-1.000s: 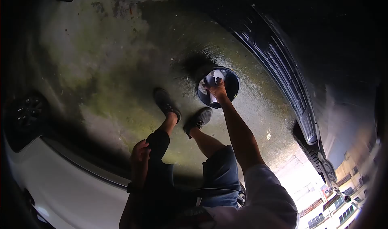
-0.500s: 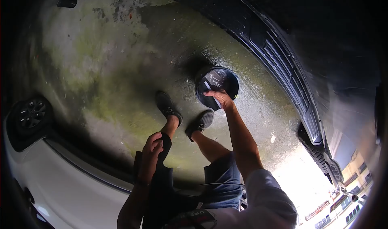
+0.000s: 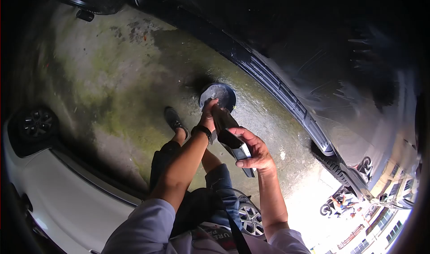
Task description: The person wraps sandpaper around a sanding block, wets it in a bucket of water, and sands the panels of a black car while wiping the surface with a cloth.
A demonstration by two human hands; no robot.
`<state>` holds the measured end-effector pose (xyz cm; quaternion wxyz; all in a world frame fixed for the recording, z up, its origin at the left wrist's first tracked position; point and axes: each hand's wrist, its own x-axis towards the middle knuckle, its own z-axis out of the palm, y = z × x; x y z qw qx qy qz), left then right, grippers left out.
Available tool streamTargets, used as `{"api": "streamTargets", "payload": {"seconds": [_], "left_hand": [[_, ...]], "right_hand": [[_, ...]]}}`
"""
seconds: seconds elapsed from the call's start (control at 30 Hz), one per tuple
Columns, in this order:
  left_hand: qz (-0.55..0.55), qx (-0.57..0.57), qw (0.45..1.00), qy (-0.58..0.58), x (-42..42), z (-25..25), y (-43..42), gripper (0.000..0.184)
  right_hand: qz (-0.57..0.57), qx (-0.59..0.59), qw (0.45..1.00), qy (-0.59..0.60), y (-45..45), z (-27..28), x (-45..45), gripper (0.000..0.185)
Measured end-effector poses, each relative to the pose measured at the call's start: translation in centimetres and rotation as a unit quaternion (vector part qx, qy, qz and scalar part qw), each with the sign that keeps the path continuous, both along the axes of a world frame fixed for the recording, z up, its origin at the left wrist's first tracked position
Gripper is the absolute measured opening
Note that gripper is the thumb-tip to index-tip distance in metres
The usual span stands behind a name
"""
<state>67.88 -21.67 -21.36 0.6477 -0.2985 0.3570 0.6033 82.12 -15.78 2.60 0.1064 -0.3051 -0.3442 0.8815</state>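
Both my hands are on a long, dark, glossy object with a pale, silvery edge point(image 3: 227, 129), held in front of my body; its exact kind I cannot make out. At its far end, the fingers of my left hand point(image 3: 208, 116) close around it. My right hand point(image 3: 256, 150) grips the near end, thumb below and fingers over the top. Beyond my left hand, a round dark bucket point(image 3: 230, 98) stands on the ground with pale, foamy-looking contents. My left hand and the object partly cover its near side.
A dark vehicle with a ribbed side step point(image 3: 280, 90) runs along the right; pale streaks mark its body. Behind me on the left stands a white car point(image 3: 67, 195). The concrete floor point(image 3: 121, 83) looks damp and greenish. My shoe point(image 3: 174, 119) is left of the bucket.
My right hand has come up out of the bucket toward my body with the dark object. My left hand has moved from beside my knee to take its far end.
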Motion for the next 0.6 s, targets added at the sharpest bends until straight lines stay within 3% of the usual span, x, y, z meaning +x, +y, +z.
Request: {"api": "streamTargets", "payload": {"seconds": [0.1, 0.17, 0.23, 0.3, 0.37, 0.47, 0.57, 0.6], "left_hand": [[-0.011, 0.100, 0.995, -0.016, -0.6, 0.0, 1.1, 0.022], [-0.004, 0.086, 0.996, 0.007, -0.2, -2.8, 0.4, 0.029], [-0.055, 0.038, 0.998, 0.022, -1.4, 5.0, 1.8, 0.035], [-0.060, 0.071, 0.993, 0.072, -0.9, 4.9, 2.3, 0.039], [-0.099, 0.043, 0.991, 0.074, -1.3, 9.2, 3.3, 0.036], [-0.109, 0.051, 0.990, 0.074, -0.6, 10.9, 4.2, 0.032], [-0.098, 0.120, 0.987, 0.030, -0.6, 10.9, 4.4, 0.033], [-0.081, 0.101, 0.991, 0.025, -0.8, 14.0, 5.0, 0.032]], "right_hand": [[-0.044, 0.000, 0.999, -0.007, 0.7, 1.4, 1.4, 0.092], [-0.079, 0.006, 0.996, -0.044, 1.4, 1.1, 2.1, 0.089], [-0.136, 0.044, 0.988, -0.066, 2.3, -0.6, 2.2, 0.085], [-0.184, 0.021, 0.979, -0.083, 3.1, -2.5, 2.0, 0.079], [-0.198, 0.011, 0.974, -0.109, 3.9, -4.9, 2.0, 0.065], [-0.221, -0.077, 0.969, -0.080, 4.4, -6.9, 1.9, 0.062], [-0.229, -0.112, 0.967, -0.020, 4.2, -2.9, 0.5, 0.064], [-0.220, -0.128, 0.967, -0.003, 4.3, -1.2, 0.4, 0.065]]}}
